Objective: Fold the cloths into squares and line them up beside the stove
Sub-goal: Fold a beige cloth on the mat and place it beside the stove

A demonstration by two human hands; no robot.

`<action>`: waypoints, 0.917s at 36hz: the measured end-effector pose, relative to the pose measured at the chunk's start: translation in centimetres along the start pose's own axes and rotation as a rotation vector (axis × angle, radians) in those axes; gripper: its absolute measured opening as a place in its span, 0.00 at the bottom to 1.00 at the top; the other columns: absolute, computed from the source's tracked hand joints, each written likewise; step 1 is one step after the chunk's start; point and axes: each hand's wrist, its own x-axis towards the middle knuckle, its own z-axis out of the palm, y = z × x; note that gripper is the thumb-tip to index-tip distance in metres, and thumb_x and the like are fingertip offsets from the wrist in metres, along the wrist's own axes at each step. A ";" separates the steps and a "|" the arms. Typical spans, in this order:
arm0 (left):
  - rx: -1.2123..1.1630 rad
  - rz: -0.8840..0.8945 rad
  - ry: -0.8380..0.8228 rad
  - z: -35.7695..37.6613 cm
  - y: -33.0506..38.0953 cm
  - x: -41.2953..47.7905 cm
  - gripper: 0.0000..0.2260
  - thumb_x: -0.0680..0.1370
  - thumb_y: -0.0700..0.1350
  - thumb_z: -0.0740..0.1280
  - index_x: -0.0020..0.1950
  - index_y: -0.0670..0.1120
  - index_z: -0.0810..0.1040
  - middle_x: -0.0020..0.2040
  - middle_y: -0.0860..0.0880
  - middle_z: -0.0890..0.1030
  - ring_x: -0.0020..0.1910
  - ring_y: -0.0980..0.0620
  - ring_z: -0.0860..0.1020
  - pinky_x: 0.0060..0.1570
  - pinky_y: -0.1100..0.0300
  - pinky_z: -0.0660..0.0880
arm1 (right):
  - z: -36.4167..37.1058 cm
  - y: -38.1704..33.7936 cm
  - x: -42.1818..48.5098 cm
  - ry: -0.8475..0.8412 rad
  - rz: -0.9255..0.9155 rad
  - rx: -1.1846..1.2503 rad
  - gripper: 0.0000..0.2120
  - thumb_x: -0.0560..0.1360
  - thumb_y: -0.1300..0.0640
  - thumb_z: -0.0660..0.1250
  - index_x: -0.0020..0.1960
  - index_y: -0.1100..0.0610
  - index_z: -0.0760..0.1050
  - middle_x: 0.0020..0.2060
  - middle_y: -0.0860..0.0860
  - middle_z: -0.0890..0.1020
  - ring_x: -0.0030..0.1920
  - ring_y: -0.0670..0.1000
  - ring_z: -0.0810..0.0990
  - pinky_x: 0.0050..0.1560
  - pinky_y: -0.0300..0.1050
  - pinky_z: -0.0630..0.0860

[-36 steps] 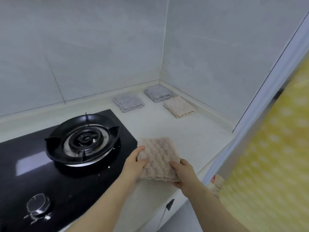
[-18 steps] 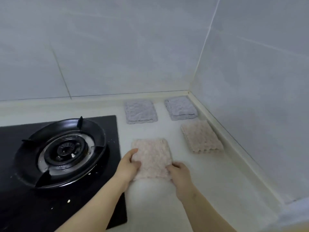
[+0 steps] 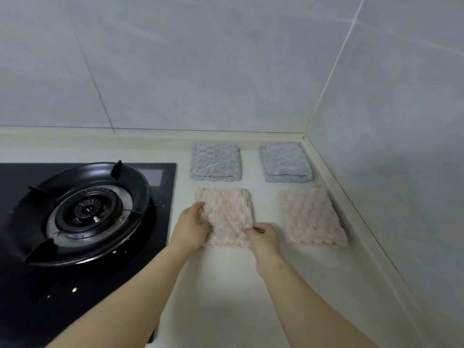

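While the left hand [image 3: 190, 228] grips its left edge and the right hand [image 3: 266, 241] pinches its near right corner, the pink cloth [image 3: 227, 214] lies flat on the counter [image 3: 226, 292] just right of the stove [image 3: 88, 212], its slightly longer side pointing toward the back wall. There are four cloths: two pink, with the second pink cloth [image 3: 312, 218] to the right, and behind them the left grey cloth [image 3: 216, 163] and the right grey cloth [image 3: 286, 163].

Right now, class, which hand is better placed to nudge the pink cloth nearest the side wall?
Likely the right hand: it lies nearest that pink cloth; the left hand is on the stove side.
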 end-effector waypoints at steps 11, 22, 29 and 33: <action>-0.144 -0.016 0.143 -2.0 0.1 -3.6 0.27 0.75 0.42 0.65 0.73 0.50 0.61 0.69 0.49 0.68 0.62 0.48 0.72 0.62 0.49 0.71 | 0.2 -1.7 -2.3 0.094 -0.286 -0.123 0.12 0.72 0.64 0.63 0.55 0.57 0.74 0.44 0.50 0.76 0.48 0.52 0.76 0.52 0.45 0.71; -0.503 -0.188 0.479 -14.4 -6.5 -12.8 0.07 0.77 0.40 0.63 0.52 0.51 0.77 0.47 0.51 0.81 0.44 0.55 0.79 0.44 0.61 0.73 | 11.1 -3.0 -15.4 -0.585 -0.401 -0.154 0.07 0.75 0.61 0.64 0.45 0.49 0.72 0.41 0.45 0.78 0.43 0.44 0.76 0.40 0.33 0.70; -0.613 -0.218 0.738 -24.4 -14.2 -23.1 0.07 0.77 0.39 0.62 0.47 0.51 0.76 0.45 0.49 0.80 0.42 0.53 0.78 0.40 0.62 0.72 | 20.3 0.9 -28.0 -0.932 -0.375 -0.294 0.08 0.74 0.61 0.62 0.42 0.49 0.73 0.42 0.49 0.80 0.42 0.48 0.77 0.43 0.41 0.73; -0.660 -0.255 0.866 -29.5 -18.9 -29.3 0.07 0.78 0.39 0.61 0.50 0.49 0.76 0.47 0.49 0.80 0.42 0.54 0.78 0.40 0.61 0.72 | 25.3 3.8 -36.0 -1.073 -0.394 -0.347 0.06 0.74 0.61 0.62 0.44 0.52 0.75 0.41 0.48 0.79 0.43 0.48 0.77 0.44 0.39 0.71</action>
